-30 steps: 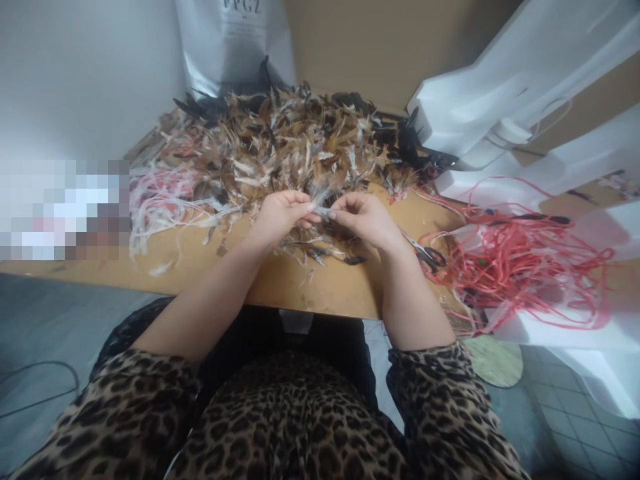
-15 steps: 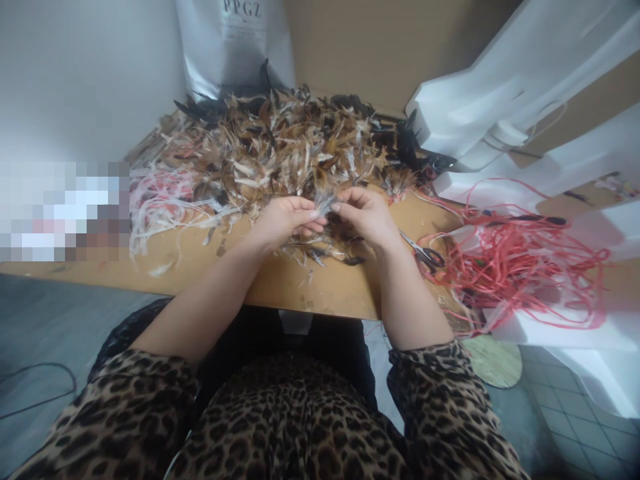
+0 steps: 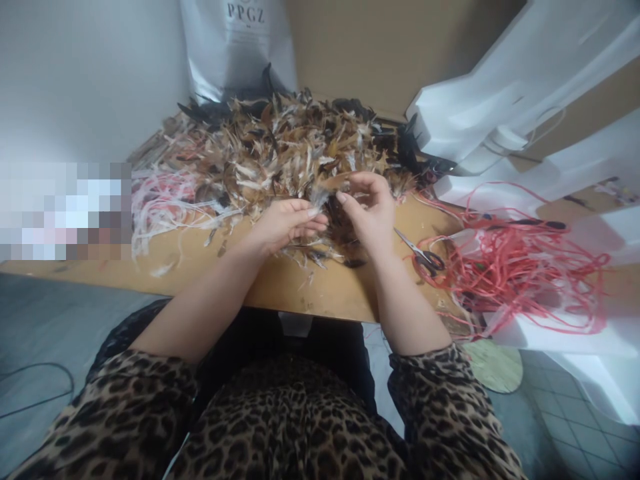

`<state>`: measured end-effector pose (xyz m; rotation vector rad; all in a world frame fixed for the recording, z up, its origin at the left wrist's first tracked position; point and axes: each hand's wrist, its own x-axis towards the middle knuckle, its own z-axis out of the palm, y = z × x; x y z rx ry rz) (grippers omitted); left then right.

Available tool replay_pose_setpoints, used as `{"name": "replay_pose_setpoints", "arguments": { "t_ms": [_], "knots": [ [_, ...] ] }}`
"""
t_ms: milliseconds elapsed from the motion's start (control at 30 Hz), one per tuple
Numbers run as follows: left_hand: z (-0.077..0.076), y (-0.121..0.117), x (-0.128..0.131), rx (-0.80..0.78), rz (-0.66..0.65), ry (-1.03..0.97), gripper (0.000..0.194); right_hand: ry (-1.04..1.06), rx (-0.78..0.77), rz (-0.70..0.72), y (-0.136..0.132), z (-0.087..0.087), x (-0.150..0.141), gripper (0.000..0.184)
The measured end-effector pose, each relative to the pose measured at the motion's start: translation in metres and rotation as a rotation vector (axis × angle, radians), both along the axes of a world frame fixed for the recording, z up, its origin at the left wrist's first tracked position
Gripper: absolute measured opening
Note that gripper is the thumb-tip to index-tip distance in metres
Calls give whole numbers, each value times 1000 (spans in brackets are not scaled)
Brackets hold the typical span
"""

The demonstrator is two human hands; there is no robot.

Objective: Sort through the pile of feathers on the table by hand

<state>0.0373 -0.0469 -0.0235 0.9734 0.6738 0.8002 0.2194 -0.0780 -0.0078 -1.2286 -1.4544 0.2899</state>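
a small bunch of grey-white feathers point(image 3: 319, 198) is pinched between the thumb and fingers of the left hand point(image 3: 283, 223), the grip closed on its lower end, over the front of a tan tabletop point(image 3: 320, 293). the right hand point(image 3: 375, 217) is held just beside it, thumb and forefinger curved and parted near a brown feather tip point(image 3: 336, 181); whether that tip is gripped cannot be told. behind both hands, a broad pile of brown, white and black feathers point(image 3: 295, 143) is spread, backed by a white bag point(image 3: 245, 60) printed with the letters ppgz. at left, pale and pink strands point(image 3: 163, 200) are heaped. at right, black-handled scissors point(image 3: 431, 260) are laid near the right wrist, and tangled red strands point(image 3: 520, 273) are piled beyond.
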Motion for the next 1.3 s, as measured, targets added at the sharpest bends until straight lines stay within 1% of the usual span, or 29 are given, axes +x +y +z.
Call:
{"name": "replay_pose_setpoints", "arguments": {
  "t_ms": [33,100,167,233,300,400,500,633,700,767,833,900,967,1033,1100,1167,1300],
  "knots": [
    [0,1,0,-13,22,-36,13,-94,48,-45,-2,0,-2,36],
    [0,2,0,-41,57,-113,11,-305,94,-75,-5,-2,-8,37],
    [0,3,0,-64,85,-170,9,-491,91,-67,-8,-4,-14,38],
    [-1,3,1,-81,100,-196,8,-608,68,-67,-9,-6,-19,38],
    [-1,3,1,-88,91,-201,8,-662,51,-80,-9,-8,-22,37],
    [-1,3,1,-78,62,-206,6,-683,39,-107,-8,-9,-23,36],
    [-1,2,1,-63,44,-204,8,-668,49,-120,-7,-10,-22,34],
    [-2,1,0,-33,48,-139,14,-632,43,-118,-6,-10,-21,32],
    [-3,1,-1,-9,55,-99,19,-593,19,-112,-6,-10,-20,31],
    [-4,2,-1,14,73,-69,22,-492,-14,-53,-4,-9,-18,29],
    [-4,2,0,36,97,-47,23,-294,-67,65,-3,-8,-16,26],
    [-4,1,2,67,113,-11,21,-31,-152,186,-2,-7,-14,24],
    [-3,-1,4,128,120,51,19,208,-253,259,-1,-5,-15,25],
    [-1,-3,6,202,123,111,18,361,-332,297,-2,-4,-19,28],
    [0,-5,7,256,122,153,17,447,-370,317,-2,-3,-22,33],
    [1,-6,7,273,120,177,18,483,-375,317,-2,-3,-25,36],
    [3,-6,6,278,116,194,24,452,-339,297,1,-5,-24,34]
  ]
}}
